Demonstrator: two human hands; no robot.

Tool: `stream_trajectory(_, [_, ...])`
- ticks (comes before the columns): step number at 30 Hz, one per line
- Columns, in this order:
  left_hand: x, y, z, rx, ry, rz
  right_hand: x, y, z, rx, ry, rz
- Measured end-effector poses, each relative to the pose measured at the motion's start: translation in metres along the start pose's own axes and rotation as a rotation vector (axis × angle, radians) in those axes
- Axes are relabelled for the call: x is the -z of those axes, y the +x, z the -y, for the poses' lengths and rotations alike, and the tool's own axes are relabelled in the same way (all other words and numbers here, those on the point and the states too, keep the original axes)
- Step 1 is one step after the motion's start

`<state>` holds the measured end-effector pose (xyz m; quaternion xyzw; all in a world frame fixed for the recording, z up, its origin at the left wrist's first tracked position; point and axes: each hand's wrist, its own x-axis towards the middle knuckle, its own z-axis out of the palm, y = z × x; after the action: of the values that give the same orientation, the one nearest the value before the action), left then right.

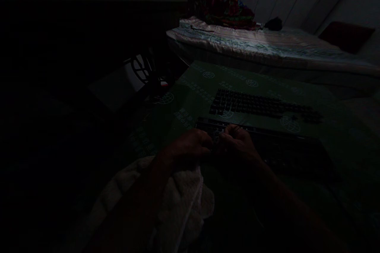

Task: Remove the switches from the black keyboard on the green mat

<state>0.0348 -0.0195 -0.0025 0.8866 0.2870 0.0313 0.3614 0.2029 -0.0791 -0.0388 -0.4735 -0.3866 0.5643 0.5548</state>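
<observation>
Keycaps lie off on mat; our left hand and right hand pinch a small part at keyboard: midway, we judge.

In dim light the left hand and right hand meet, their grip closed on a small greyish piece, too dark to identify. Just beyond the grip lies a dark flat keyboard frame. Farther beyond, rows of black keys rest on a green printed sheet. Nearer than the grip is a white fluffy towel.
</observation>
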Motion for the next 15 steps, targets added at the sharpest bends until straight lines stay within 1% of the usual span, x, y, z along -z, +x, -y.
stream_trajectory(5, [-0.0020, -0.0010, -0.0020, 0.001, -0.022, -0.006, 0.0003, -0.0025, 0.0037, -0.012, 0.040, -0.007])
stream_trajectory(9, [-0.0033, 0.0013, 0.0025, -0.022, 0.053, 0.002, 0.0030, -0.0040, 0.0071, -0.009, 0.045, -0.028])
stream_trajectory(15, [-0.0036, 0.0024, 0.0068, -0.013, 0.035, 0.010, 0.0012, -0.0022, 0.0048, 0.004, 0.049, -0.044])
